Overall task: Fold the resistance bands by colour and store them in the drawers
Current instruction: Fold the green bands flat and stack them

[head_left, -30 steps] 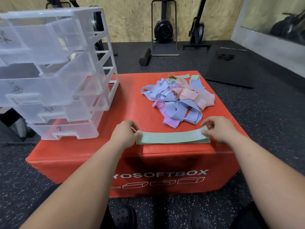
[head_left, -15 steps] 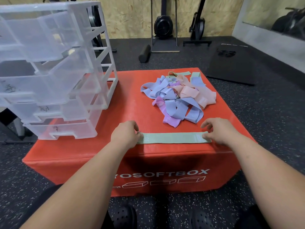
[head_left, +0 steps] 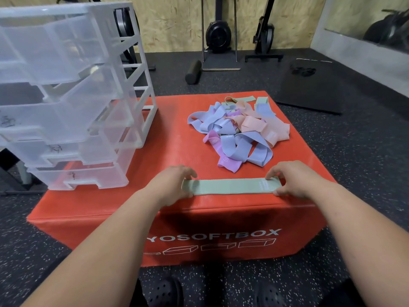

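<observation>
Your left hand (head_left: 174, 185) clamps the left end of the green band (head_left: 230, 186), fingers on its far edge, thumb at its near edge. That band lies flat along the near edge of the box (head_left: 177, 134) and runs right to your right hand (head_left: 294, 180), which pinches the other end likewise. Farther back, the drawers (head_left: 66, 96) stand left and the pile (head_left: 239, 131) lies right.
</observation>
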